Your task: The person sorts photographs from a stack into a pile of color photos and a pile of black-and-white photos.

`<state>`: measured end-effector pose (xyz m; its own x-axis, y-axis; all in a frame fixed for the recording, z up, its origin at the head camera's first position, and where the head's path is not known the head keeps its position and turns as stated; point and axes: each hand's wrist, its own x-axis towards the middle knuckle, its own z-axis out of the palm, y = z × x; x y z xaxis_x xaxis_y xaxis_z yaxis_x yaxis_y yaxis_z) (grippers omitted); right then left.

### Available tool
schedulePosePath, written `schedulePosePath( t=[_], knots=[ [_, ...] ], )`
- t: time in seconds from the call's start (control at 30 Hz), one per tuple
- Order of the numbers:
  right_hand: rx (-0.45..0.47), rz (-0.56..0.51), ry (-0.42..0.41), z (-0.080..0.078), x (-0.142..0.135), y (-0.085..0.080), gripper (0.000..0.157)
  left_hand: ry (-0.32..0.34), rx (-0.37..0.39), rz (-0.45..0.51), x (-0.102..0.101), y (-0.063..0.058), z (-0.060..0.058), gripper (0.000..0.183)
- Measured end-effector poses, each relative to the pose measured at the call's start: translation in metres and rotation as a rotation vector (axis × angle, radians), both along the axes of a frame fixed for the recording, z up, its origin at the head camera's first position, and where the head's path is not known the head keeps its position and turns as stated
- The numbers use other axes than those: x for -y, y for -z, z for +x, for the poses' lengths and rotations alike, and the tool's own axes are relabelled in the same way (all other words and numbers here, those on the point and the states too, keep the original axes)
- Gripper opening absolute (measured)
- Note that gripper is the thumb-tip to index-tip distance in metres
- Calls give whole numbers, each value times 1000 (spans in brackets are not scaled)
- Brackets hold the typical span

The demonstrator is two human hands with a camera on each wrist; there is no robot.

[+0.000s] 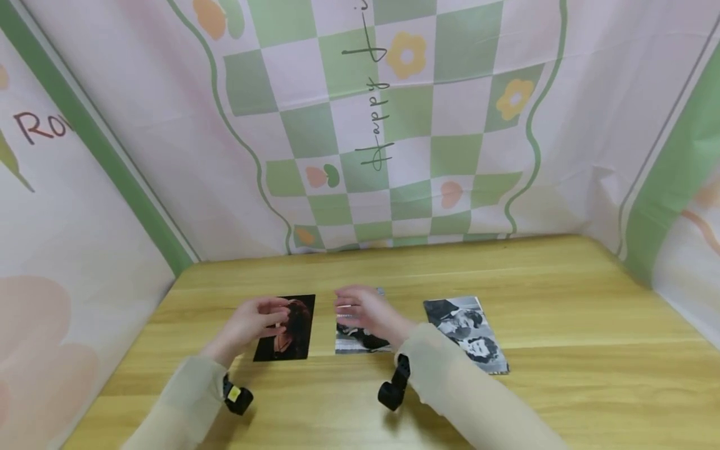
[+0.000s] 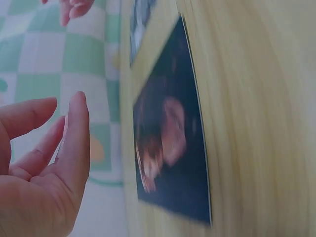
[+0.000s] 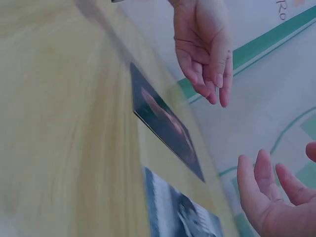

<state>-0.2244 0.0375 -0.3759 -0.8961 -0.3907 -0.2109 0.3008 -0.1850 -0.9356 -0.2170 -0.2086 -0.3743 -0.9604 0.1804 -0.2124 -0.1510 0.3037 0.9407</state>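
In the head view, lower centre-left, a dark rectangular photo print (image 1: 300, 340) is overhung by the empty, loose-fingered left hand (image 1: 250, 325); lower centre, a black-and-white rectangular photo print (image 1: 349, 345), by the equally empty, relaxed right hand (image 1: 371, 310). From the left wrist, the dark print is seen untouched. From the right wrist, both prints seem easily skewed by careless lowering.

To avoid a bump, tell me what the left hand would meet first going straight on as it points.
Most likely the right hand: the left hand points roughly toward it across the gap. Depth is unclear, so it might pass just beside it.
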Motion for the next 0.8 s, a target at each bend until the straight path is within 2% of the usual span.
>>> schedulePosePath(
  t=[0.17,0.43,0.7,0.8],
  knots=[
    [-38,33,-49,1,-27,-8,45,-16,7,46,-26,-2,2,36],
    [-95,61,-74,10,-71,-21,38,26,-22,124,-65,-3,6,36],
    [-169,46,-81,19,-125,-29,21,136,-30,159,-106,-1,11,37],
    [-176,48,-76,18,-147,-28,17,157,-16,194,-122,0,12,37]
  ],
)
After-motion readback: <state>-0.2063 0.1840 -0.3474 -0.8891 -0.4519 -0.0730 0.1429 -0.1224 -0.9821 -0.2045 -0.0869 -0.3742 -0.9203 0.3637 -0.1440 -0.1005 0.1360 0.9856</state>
